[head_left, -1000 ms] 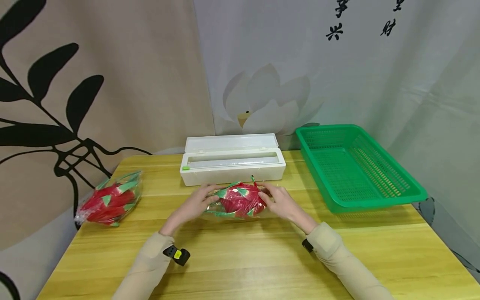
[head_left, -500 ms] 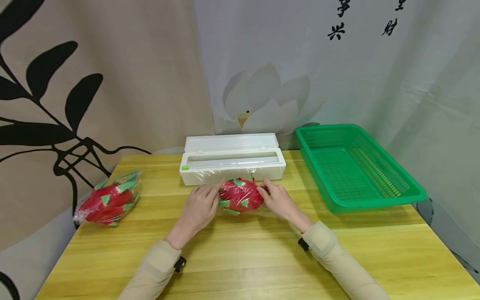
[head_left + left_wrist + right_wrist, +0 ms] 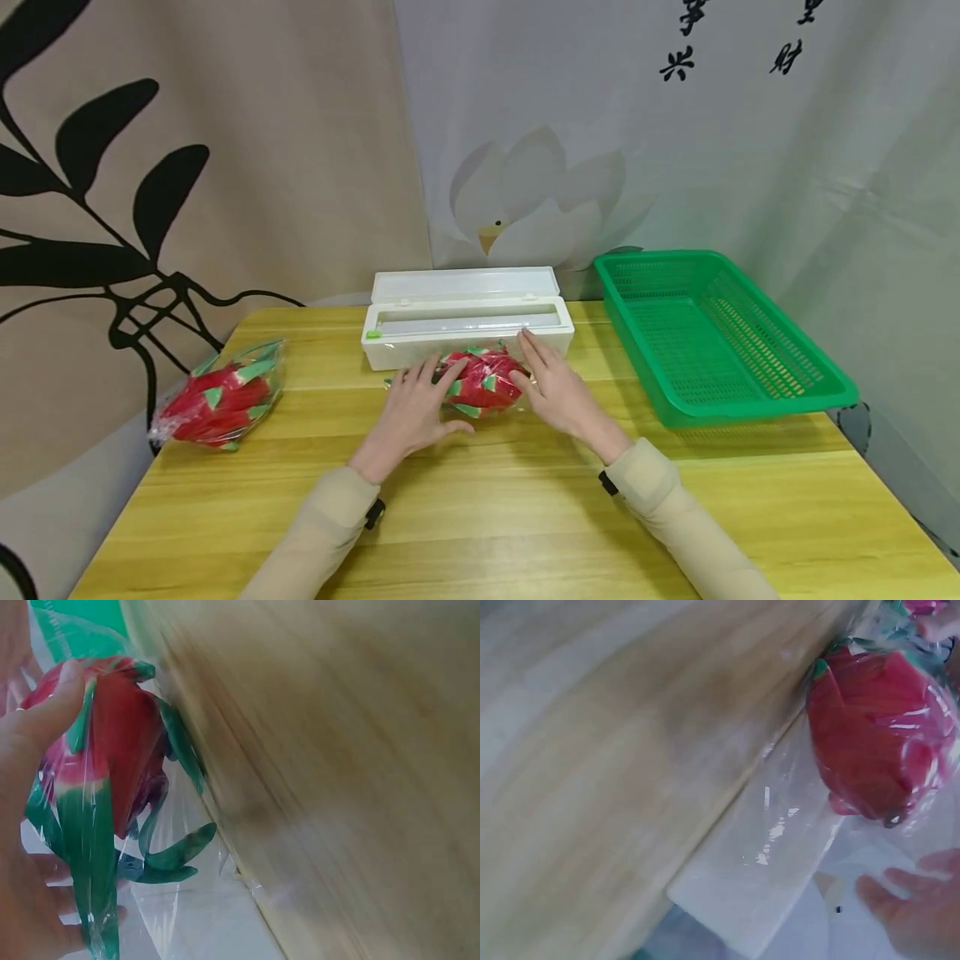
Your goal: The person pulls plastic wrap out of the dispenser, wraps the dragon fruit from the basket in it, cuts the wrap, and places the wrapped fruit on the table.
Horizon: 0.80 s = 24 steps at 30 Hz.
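Observation:
A red dragon fruit with green scale tips (image 3: 483,387), covered in clear plastic film, lies on the table in front of the white box. My left hand (image 3: 412,408) is at its left end with fingers spread, the index finger reaching over the fruit. In the left wrist view, the thumb lies along the wrapped dragon fruit (image 3: 124,735), and other fingertips show behind its long green leaves. My right hand (image 3: 558,396) is at the fruit's right end, fingers extended toward the box. In the right wrist view its fingers are apart from the fruit's rounded red end (image 3: 877,735), beside loose film.
An open white cling-film box (image 3: 465,342), its lid tipped back, holds a roll behind the fruit. A green plastic basket (image 3: 667,400) stands at the right. Another wrapped dragon fruit (image 3: 221,404) lies by the table's left edge, and a printed curtain (image 3: 300,167) hangs behind.
My left hand has moved right and spread its fingers over the fruit's left end. The right hand's fingers have straightened toward the box. The fruit has shifted slightly back.

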Tool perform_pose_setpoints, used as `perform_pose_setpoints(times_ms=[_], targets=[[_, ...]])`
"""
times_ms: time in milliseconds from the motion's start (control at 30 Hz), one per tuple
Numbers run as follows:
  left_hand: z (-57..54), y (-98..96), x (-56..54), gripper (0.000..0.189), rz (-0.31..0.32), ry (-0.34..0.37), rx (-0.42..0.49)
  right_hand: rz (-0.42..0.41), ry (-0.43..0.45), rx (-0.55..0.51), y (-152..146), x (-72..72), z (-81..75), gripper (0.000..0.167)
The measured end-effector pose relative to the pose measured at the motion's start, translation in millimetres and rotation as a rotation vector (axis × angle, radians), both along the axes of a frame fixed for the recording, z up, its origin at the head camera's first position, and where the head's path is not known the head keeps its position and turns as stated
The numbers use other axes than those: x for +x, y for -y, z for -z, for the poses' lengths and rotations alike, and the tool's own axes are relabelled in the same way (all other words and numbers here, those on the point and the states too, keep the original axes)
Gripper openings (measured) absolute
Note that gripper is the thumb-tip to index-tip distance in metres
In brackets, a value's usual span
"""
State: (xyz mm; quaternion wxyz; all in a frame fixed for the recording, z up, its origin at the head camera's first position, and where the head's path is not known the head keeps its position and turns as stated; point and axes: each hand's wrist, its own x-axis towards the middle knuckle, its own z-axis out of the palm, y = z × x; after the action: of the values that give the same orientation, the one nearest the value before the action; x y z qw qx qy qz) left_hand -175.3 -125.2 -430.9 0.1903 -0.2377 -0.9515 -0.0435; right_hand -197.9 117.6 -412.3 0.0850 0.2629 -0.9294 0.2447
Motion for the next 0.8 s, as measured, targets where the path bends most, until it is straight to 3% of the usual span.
perform_pose_setpoints(times_ms=[167,333,500,800], targets=[[-0.2,0.8,-6.7,0.099,-0.005,0.018,0.009,-0.131,-0.009,0.121,6,0.8,1.1,0.079],[1.7,2.3,-14.6,0.101,-0.010,0.038,0.038,-0.163,-0.054,0.146,9,-6.8,5.1,0.094],[2.3,4.2,-20.8,0.100,-0.041,0.067,0.078,-0.177,-0.099,0.148,13,-12.1,8.3,0.093],[1.4,8.4,-23.7,0.092,-0.016,0.067,0.107,-0.163,-0.101,0.118,16,-17.4,11.3,0.089]])
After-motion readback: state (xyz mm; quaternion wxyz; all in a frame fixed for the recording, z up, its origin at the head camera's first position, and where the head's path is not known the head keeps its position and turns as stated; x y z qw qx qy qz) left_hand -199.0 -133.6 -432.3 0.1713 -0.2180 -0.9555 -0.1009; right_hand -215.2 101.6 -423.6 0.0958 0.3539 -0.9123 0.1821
